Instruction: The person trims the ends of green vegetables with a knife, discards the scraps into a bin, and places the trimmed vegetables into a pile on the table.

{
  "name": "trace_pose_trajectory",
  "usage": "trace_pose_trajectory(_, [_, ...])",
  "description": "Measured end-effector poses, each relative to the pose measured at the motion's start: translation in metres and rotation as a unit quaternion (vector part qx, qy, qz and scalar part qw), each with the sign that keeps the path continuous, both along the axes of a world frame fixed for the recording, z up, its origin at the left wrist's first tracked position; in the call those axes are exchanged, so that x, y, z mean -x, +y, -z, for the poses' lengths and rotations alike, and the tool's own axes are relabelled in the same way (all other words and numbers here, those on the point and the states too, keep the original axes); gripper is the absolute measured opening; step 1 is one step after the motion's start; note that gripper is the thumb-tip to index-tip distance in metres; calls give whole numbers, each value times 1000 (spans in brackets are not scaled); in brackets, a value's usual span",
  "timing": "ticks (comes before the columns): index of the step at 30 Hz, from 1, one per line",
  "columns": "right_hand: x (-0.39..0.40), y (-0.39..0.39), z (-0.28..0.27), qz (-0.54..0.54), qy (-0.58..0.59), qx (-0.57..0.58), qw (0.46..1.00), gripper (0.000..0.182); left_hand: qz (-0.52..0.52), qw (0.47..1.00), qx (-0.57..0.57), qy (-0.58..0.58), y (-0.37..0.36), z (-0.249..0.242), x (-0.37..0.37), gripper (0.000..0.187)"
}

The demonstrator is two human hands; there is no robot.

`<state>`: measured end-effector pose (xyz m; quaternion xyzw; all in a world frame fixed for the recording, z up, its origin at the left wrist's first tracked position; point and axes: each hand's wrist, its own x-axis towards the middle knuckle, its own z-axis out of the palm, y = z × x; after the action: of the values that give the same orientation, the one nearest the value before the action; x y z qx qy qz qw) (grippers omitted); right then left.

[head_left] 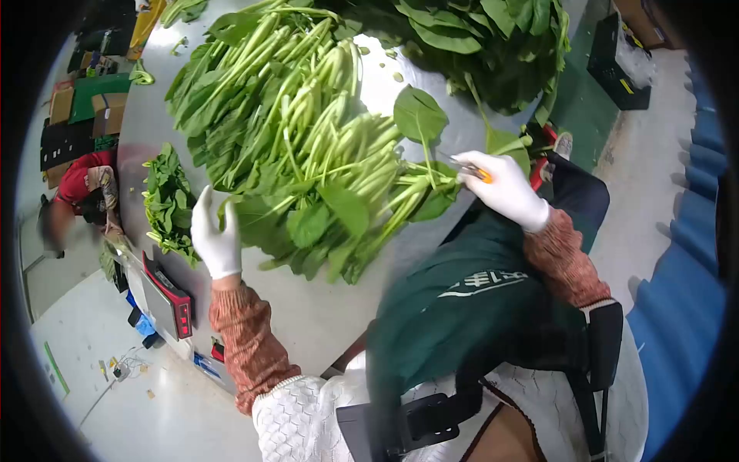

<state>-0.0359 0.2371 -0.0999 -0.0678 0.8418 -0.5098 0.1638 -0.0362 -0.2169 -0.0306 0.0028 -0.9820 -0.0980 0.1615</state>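
My left hand (216,233), in a white glove, is at the left end of the leafy greens. Its thumb and fingers are apart around nothing, with a leaf tip close by the thumb. My right hand (504,190), also gloved, is closed on a small knife (483,175) with an orange handle; its thin blade points left toward the stems. Between the hands spreads a big heap of leafy greens (308,115), pale stalks mostly toward the right. A single broad leaf (421,115) stands up on its stem just left of the knife.
All the greens lie on a metal table (308,300). A smaller bunch of greens (168,202) is at the left, above a red scale (165,296). A darker leafy pile (493,54) sits at the back right. Another person (88,189) bends at the far left. A black crate (616,65) stands on the floor.
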Motion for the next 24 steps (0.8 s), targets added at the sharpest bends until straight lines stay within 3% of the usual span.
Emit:
trace_pose_trajectory(2, [0,-11,7,-18,13,-6,1000,24,16,999,-33,10,25,-24,-15,29])
trace_pose_trajectory(4, [1,-14,7,-8,-62,29,998,24,49,997,-65,-5,59,-36,-35,21])
trace_pose_trajectory(9, [1,-18,6,22,-135,83,987,24,206,966,-119,-97,159,-9,-65,23])
trace_pose_trajectory(11, [-2,-20,1,11,-133,71,988,23,192,970,-106,-105,174,9,-67,25])
trace_pose_trajectory(15, [-6,-24,0,-7,-119,55,991,22,69,989,-132,22,166,32,-43,29])
trace_pose_trajectory(17, [-9,-26,7,4,-98,55,994,21,6,1000,8,23,157,42,-18,38])
trace_pose_trajectory(18, [-10,-26,10,10,-82,60,995,20,-28,996,65,-56,147,53,-13,47])
trace_pose_trajectory(19, [-12,-25,11,18,-68,65,995,20,-32,990,88,-105,140,67,-8,38])
trace_pose_trajectory(21, [-13,-24,7,24,-73,73,994,20,23,996,46,-79,127,79,-9,26])
trace_pose_trajectory(24, [-11,-20,-10,38,-129,104,986,23,60,997,-31,-21,164,25,-21,22])
